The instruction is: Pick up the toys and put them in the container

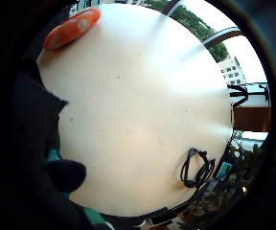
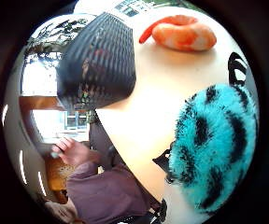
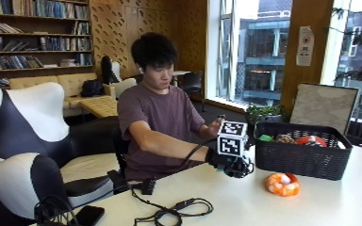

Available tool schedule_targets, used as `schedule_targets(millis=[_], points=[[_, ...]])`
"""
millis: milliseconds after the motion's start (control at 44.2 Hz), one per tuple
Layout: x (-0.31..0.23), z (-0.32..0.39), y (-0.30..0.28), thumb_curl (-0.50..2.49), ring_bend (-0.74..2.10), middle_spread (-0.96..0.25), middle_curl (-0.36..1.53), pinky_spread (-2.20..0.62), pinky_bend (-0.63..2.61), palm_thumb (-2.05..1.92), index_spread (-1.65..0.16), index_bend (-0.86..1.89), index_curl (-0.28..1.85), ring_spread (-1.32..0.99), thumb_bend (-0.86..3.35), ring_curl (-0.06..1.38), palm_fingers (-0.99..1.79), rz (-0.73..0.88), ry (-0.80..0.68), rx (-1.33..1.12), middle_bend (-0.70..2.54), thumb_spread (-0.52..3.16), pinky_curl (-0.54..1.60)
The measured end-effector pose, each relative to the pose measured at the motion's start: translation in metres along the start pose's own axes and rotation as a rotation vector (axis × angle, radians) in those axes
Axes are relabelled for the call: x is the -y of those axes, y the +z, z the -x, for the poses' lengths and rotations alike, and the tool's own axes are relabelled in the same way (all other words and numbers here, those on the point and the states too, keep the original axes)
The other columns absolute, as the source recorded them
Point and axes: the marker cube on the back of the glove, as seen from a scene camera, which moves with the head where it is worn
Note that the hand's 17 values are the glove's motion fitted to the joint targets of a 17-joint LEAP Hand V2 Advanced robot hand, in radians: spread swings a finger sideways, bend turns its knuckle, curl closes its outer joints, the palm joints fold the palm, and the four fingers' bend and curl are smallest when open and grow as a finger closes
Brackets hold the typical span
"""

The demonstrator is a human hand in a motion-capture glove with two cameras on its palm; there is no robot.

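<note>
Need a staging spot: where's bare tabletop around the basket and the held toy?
Bare table right of the orange toy and between it and the coiled cable. Crowded near the basket, where the right hand holds the turquoise toy.

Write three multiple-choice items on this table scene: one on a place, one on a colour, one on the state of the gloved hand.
1. Where is the orange toy?
A. In the basket
B. On the table in front of the basket
C. On the chair

2. What colour is the furry toy near the palm?
A. Turquoise with black stripes
B. Plain red
C. White

3. What is the right hand doing?
A. Resting flat
B. Holding the furry toy
C. Lifting the basket

Answers: 1 B, it lies on the tabletop; 2 A, shown in the thumb side view; 3 B, turquoise fur shows in its grip.
</note>
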Motion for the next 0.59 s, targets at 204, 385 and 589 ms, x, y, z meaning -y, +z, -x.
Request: schedule_targets(millis=[204,385,589], points=[[0.017,0.037,-0.136,0.62,1.09,-0.21,0.56,-0.31,0.94,0.53,-0.25,0.85,0.52,-0.36,0.13,0.63,1.1,-0.111,0.064,-0.047,1.05,0.82,0.45],[0.033,0.107,-0.24,0.69,1.17,-0.21,0.64,-0.36,1.01,0.54,-0.23,0.94,0.61,-0.4,0.1,0.69,1.0,-0.21,0.012,-0.14,1.15,0.7,0.52],[0.066,0.195,-0.286,0.76,1.24,-0.21,0.71,-0.38,1.07,0.56,-0.22,1.01,0.7,-0.42,0.07,0.74,0.92,-0.236,-0.084,-0.258,1.22,0.62,0.59]])
